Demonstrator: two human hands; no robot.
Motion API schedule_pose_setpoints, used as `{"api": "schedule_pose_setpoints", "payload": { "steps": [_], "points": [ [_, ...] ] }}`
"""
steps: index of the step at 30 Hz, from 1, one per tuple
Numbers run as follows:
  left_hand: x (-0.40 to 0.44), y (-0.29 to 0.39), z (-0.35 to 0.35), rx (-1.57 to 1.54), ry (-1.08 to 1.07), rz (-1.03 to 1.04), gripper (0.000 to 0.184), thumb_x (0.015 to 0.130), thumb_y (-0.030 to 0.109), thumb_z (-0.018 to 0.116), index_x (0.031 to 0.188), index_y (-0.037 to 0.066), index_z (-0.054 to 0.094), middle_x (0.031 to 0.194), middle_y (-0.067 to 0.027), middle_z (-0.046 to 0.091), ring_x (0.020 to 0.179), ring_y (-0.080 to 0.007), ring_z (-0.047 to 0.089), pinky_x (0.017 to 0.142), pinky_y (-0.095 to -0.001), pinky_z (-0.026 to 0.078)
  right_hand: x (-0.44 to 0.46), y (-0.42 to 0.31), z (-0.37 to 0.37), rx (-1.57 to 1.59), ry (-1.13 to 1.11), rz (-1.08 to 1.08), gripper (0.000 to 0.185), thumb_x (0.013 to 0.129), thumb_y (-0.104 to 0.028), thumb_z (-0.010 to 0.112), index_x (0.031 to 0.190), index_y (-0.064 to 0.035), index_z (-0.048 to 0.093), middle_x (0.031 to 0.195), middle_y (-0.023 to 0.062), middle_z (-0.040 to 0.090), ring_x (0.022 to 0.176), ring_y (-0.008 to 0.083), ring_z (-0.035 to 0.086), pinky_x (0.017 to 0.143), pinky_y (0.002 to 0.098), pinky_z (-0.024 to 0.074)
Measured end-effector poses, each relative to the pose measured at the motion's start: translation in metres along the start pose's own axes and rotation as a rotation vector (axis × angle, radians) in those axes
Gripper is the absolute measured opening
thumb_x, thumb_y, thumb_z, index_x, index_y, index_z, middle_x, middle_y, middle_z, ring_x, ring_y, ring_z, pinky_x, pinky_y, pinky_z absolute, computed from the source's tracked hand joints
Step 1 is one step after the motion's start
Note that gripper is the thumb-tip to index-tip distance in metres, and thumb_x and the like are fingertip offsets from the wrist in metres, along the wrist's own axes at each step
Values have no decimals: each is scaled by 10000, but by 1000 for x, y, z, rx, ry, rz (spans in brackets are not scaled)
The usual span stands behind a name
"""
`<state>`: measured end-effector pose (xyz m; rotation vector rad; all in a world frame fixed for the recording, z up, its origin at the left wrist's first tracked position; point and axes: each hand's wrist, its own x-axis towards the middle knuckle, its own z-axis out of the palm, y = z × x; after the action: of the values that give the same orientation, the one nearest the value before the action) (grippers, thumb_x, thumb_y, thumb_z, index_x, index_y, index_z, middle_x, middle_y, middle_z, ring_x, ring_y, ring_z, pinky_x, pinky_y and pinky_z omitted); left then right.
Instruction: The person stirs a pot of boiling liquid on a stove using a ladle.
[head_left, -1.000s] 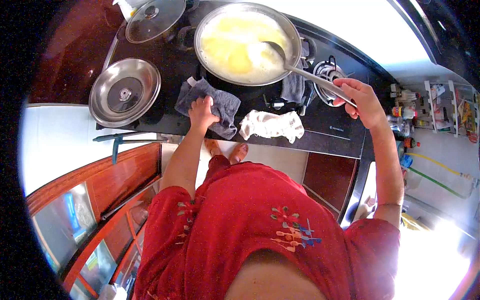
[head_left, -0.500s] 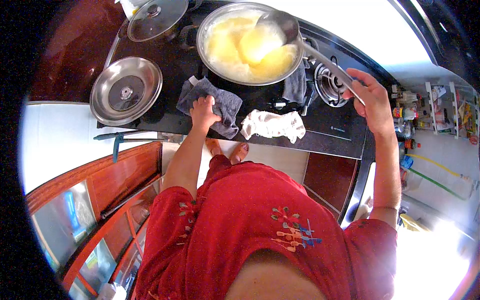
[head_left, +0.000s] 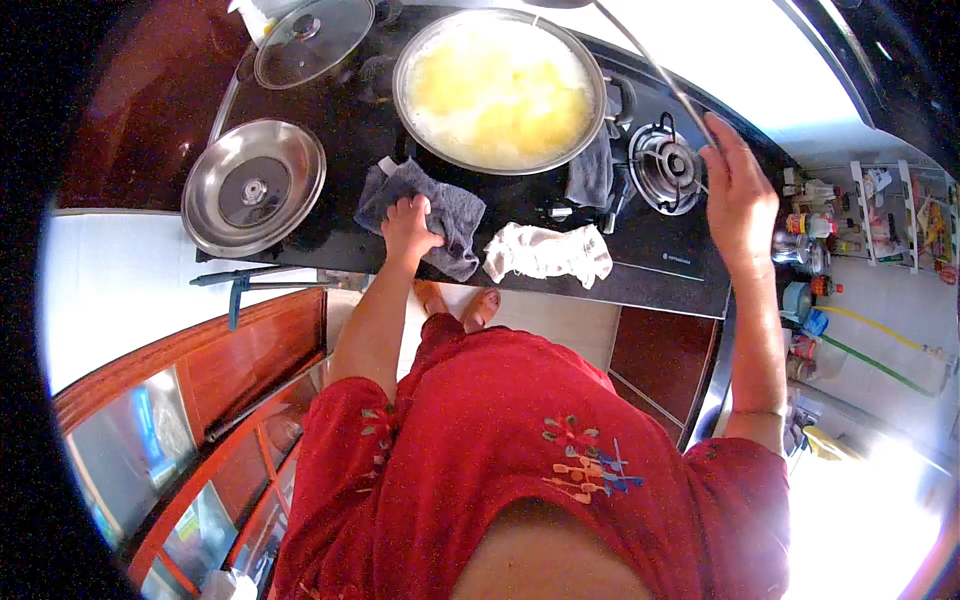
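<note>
A wide metal pot (head_left: 500, 171) holds bubbling, foamy liquid with soft yellow pieces (head_left: 490, 95). My right hand (head_left: 740, 195) is closed around the handle of a ladle (head_left: 655, 65), right of the pot. The ladle's bowl is raised beyond the pot's far rim and mostly cut off by the top of the view. My left hand (head_left: 408, 230) rests on a crumpled dark grey cloth (head_left: 445, 215), fingers curled into it, at the stove's front. A white cloth (head_left: 548, 252) lies to the right of it.
A glass lid (head_left: 312, 45) lies at the back left, with a steel lid-like dish (head_left: 225, 190) in front of it. Right of the pot are a bare burner (head_left: 665, 165) and another grey cloth (head_left: 590, 170). Bottles and jars (head_left: 808, 225) line the right side.
The ladle has come up out of the pot toward the far edge, leaving the foamy liquid uncovered. My right hand has turned on the handle. My left hand stays on the grey cloth.
</note>
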<state>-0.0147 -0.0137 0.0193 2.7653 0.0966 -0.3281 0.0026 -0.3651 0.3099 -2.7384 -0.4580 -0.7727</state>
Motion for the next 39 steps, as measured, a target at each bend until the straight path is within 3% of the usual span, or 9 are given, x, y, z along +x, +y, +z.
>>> {"api": "schedule_pose_setpoints", "payload": {
  "steps": [2, 6, 7, 14, 20, 23, 39],
  "points": [
    [-1, 1, 0, 6, 4, -2, 606, 492, 288, 844, 983, 200, 500, 1026, -70, 530, 1045, -324, 511, 805, -491, 449, -2, -1, 14, -57, -13, -54, 305, 854, -67, 583, 1149, -141, 599, 901, 91, 646, 727, 270, 647, 643, 372, 527],
    [-2, 5, -4, 16, 2, -18, 604, 490, 282, 841, 983, 202, 500, 1022, -70, 531, 1033, -323, 518, 795, -487, 452, -9, 9, 59, -115, -10, -138, 345, 808, -40, 597, 1138, -142, 596, 829, 66, 609, 731, 247, 624, 626, 364, 513],
    [-2, 5, -6, 16, 0, -26, 605, 489, 280, 840, 984, 202, 501, 1022, -71, 531, 1031, -323, 520, 791, -486, 453, -10, 11, 68, -102, -42, -120, 329, 826, -30, 595, 1137, -136, 592, 880, 86, 617, 772, 261, 632, 622, 364, 514],
    [2, 0, 1, 7, -6, -11, 610, 475, 273, 835, 976, 203, 495, 1003, -69, 525, 1029, -324, 516, 767, -493, 459, -10, 28, 117, -157, -75, -47, 321, 835, -89, 599, 1142, -182, 587, 838, 81, 587, 761, 277, 612, 635, 400, 503],
    [2, -3, 7, -12, 14, 6, 603, 489, 263, 838, 977, 205, 490, 997, -66, 523, 1029, -323, 514, 778, -493, 451, -13, 28, 110, -142, -185, 4, 292, 850, -115, 591, 1134, -183, 589, 826, 88, 603, 762, 285, 619, 628, 403, 506],
    [3, -1, 3, -9, -25, -14, 604, 492, 261, 842, 982, 206, 491, 1004, -63, 526, 1036, -321, 512, 789, -493, 449, -13, 32, 101, -60, -155, -46, 282, 871, -193, 587, 1152, -208, 574, 797, 92, 594, 690, 291, 620, 549, 428, 500],
    [5, -3, 4, 5, -52, -17, 615, 496, 258, 841, 998, 206, 490, 1016, -70, 523, 1038, -321, 511, 814, -491, 448, -55, -24, 37, 152, -298, 42, 278, 835, -119, 626, 1112, -136, 616, 803, 89, 594, 679, 278, 618, 559, 369, 504]
  ]
}}
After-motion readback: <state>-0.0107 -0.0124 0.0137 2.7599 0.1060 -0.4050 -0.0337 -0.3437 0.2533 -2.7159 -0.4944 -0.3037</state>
